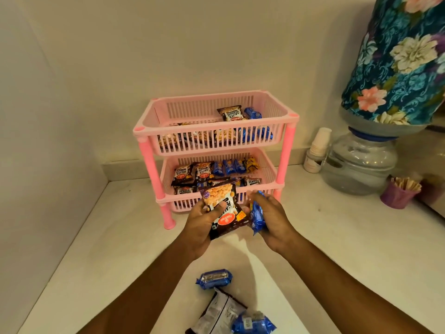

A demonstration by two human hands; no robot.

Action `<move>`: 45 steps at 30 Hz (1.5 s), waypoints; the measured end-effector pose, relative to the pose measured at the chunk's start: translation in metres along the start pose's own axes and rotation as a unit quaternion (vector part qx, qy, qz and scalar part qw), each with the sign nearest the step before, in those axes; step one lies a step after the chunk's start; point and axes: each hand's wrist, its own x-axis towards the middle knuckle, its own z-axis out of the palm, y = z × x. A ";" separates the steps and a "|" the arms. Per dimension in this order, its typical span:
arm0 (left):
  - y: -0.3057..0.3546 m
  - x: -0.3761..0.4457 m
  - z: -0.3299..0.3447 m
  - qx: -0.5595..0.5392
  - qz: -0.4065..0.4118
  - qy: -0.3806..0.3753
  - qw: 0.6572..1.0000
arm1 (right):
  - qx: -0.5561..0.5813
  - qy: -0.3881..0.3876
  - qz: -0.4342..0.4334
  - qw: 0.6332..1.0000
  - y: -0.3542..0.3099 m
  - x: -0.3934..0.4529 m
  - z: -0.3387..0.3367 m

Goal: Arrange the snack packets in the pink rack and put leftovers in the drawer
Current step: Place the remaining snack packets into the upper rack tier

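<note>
A two-tier pink rack (285, 153) stands against the back wall, with peanut packets and blue biscuit packets in both baskets. Just in front of its lower basket, my left hand (198, 226) grips a salted peanuts packet (225, 210). Beside it, my right hand (272, 220) holds a blue biscuit packet (257, 218). Three loose packets lie on the counter near me: a blue packet (214, 278), a peanut packet lying back side up (220, 312) and another blue packet (254, 324). No drawer is in view.
The white counter (120, 249) meets walls at the left and back. At the right stand a water dispenser with a floral-covered bottle (361, 162), a stack of paper cups (317, 145) and a purple cup of wooden sticks (398, 194).
</note>
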 end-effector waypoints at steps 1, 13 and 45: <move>0.005 0.001 0.004 0.010 -0.010 -0.013 1.000 | 0.012 -0.009 -0.004 1.000 -0.011 0.001 0.000; 0.107 0.005 0.048 0.187 0.234 -0.066 0.952 | -0.017 -0.104 -0.096 0.990 -0.130 0.001 0.041; 0.295 0.258 0.017 0.521 0.045 -0.038 0.852 | -0.718 -0.012 -0.174 0.674 -0.198 0.293 0.199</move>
